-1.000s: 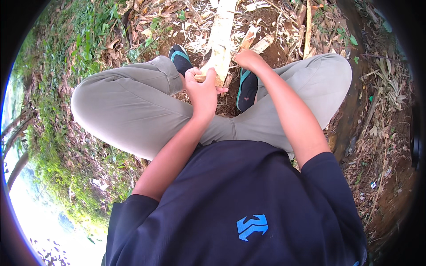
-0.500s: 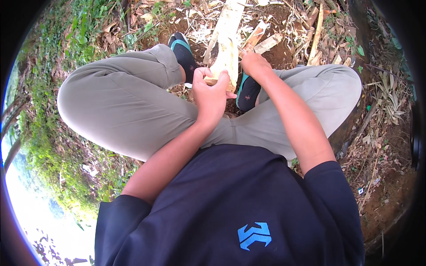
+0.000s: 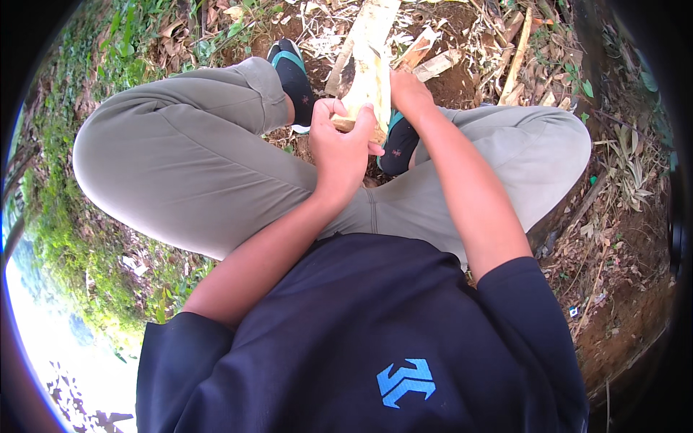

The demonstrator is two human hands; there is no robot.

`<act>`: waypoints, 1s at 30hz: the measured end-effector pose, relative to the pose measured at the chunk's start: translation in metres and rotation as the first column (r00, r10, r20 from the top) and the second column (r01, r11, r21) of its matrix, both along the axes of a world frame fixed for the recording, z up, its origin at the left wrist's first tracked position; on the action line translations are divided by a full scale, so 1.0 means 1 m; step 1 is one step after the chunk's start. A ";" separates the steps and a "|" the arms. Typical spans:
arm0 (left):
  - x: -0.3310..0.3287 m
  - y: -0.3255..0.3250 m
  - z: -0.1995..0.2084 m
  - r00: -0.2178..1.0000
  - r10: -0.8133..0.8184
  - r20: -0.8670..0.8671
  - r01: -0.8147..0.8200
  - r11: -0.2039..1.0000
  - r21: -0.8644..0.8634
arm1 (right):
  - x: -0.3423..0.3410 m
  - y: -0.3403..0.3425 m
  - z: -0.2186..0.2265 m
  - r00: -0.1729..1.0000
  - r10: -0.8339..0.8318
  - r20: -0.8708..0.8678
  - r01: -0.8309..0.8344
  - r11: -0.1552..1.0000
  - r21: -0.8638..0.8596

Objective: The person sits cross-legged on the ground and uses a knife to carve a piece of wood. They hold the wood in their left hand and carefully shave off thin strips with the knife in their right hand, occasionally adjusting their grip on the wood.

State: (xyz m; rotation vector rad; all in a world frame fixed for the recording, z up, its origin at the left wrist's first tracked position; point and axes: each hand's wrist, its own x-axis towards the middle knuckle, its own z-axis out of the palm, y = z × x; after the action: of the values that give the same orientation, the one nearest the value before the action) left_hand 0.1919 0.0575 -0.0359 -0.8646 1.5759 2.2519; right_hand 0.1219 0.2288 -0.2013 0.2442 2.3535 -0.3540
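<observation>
Squatting low over bare soil, knees wide in grey trousers [image 3: 180, 166], dark shirt [image 3: 375, 339] filling the lower view. Gripping the near end of a pale split length of wood [image 3: 369, 68] with the left hand [image 3: 341, 148], fingers [image 3: 326, 108] curled and pressed around the cut end, thumb up along the near face. Resting against the right edge of the same piece with the right hand [image 3: 410, 94]; cannot tell whether its fingers are curled or spread, since the back of the hand hides them. Lying lengthwise away from the body, the wood runs from between the two hands up toward the top edge of the view, slightly tilted, its near end raised off the ground between the feet. Standing on either side of it, two dark shoes with teal trim: the left shoe [image 3: 292, 76] just left of the wood, the right shoe [image 3: 399, 144] partly hidden under the right wrist. Scattered beyond the feet, more split wood chips [image 3: 433, 61] and a thin stick [image 3: 520, 47] among dry leaves [image 3: 628, 173]. Covering the left side, green ground plants [image 3: 79, 238] on a slope.
</observation>
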 end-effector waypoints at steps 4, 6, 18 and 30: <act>-0.002 -0.004 0.000 0.999 -0.042 -0.001 0.041 0.999 -0.020 | -0.013 0.033 -0.034 0.998 0.057 0.030 -0.058 0.997 0.045; -0.006 -0.005 0.001 0.999 -0.030 -0.014 0.030 0.999 -0.015 | -0.004 0.042 -0.051 0.999 0.035 0.024 -0.036 0.999 0.030; -0.006 -0.005 0.006 0.999 0.052 -0.003 -0.052 0.997 -0.054 | -0.042 0.033 0.043 0.951 -0.308 -0.011 0.307 0.951 -0.036; -0.006 -0.010 0.001 0.999 0.009 -0.032 -0.010 1.000 -0.017 | -0.010 -0.011 0.092 0.679 -0.628 0.380 0.688 0.364 -0.628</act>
State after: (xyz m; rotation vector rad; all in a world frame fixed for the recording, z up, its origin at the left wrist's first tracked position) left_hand 0.1855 0.0471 -0.0347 -0.8462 1.6102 2.2729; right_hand 0.1120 0.2174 -0.1091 0.7952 1.7055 -1.6332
